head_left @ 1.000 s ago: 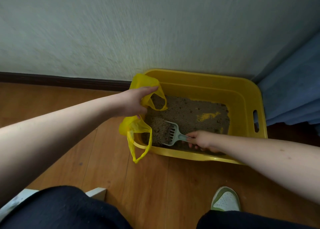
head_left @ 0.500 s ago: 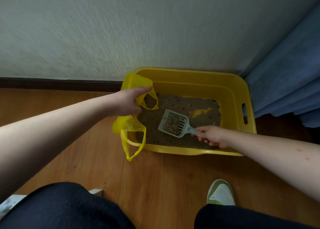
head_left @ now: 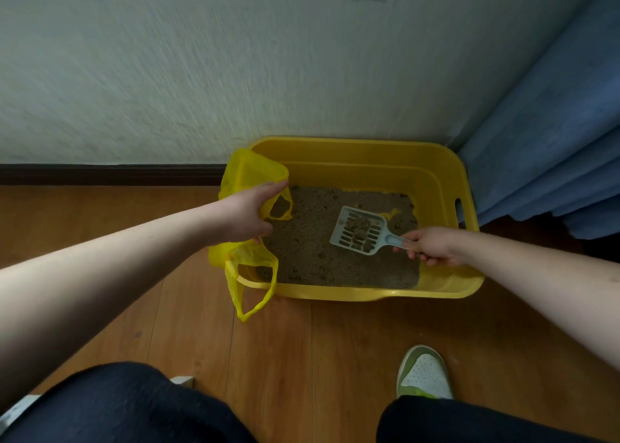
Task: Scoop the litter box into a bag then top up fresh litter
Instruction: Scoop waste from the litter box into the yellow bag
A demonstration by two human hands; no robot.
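While the right hand (head_left: 432, 246) curls its fingers (head_left: 423, 257) round the handle of a pale slotted scoop (head_left: 360, 229), the scoop hangs above the litter (head_left: 322, 258) with dark clumps in its pan. Across the yellow litter box (head_left: 369, 293), which sits on the wooden floor (head_left: 167, 308) against the wall (head_left: 235, 56), the left hand (head_left: 250, 212) grips a yellow plastic bag (head_left: 250, 174) at the box's left edge, one handle loop drooping outside.
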